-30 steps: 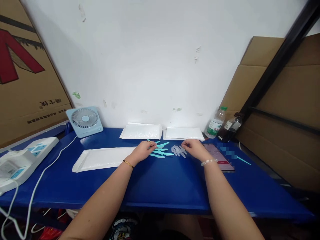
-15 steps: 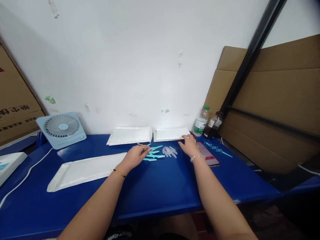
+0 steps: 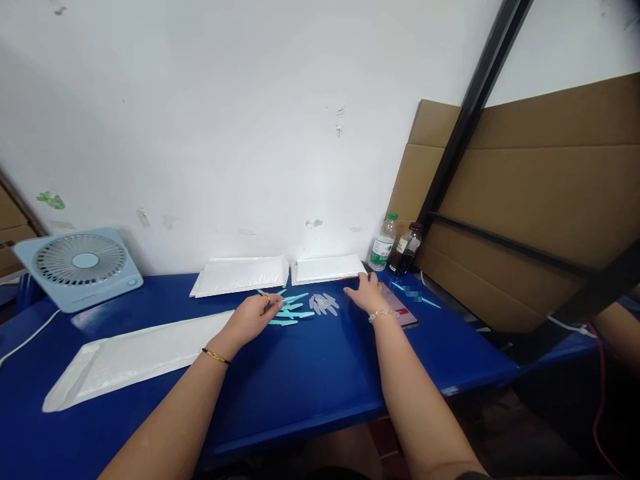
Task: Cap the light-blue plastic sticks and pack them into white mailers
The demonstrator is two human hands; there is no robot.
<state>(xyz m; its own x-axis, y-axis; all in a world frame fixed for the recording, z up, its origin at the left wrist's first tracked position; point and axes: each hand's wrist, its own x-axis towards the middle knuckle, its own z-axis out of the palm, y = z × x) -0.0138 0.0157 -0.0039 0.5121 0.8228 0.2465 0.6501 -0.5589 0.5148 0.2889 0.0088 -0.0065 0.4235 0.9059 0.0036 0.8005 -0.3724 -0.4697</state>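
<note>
My left hand (image 3: 253, 319) is over a small pile of slim turquoise sticks (image 3: 290, 312), which look like eyebrow razors. Thumb and fingers are pinched together on one stick at the pile's left side, partly hiding it. Just right of the pile lie several small, translucent whitish pieces (image 3: 324, 305), shaped like narrow caps. My right hand (image 3: 365, 293) is spread open between these pieces and a phone (image 3: 404, 310), with its fingertips by the right end of a white padded packet (image 3: 327, 269). A dark and red item at those fingertips is mostly hidden.
Along the wall lies a second white packet (image 3: 243, 275); a longer one (image 3: 135, 357) is at front left. A blue fan (image 3: 83, 263) stands left. At right are a green-capped bottle (image 3: 383, 247), a dark bottle (image 3: 406, 250), another turquoise stick (image 3: 433, 303) and cardboard (image 3: 540, 200).
The camera has turned right, so everything sits further left in view. Another person's arm now shows at the right edge. Both hands stay at about the same places on the table.
</note>
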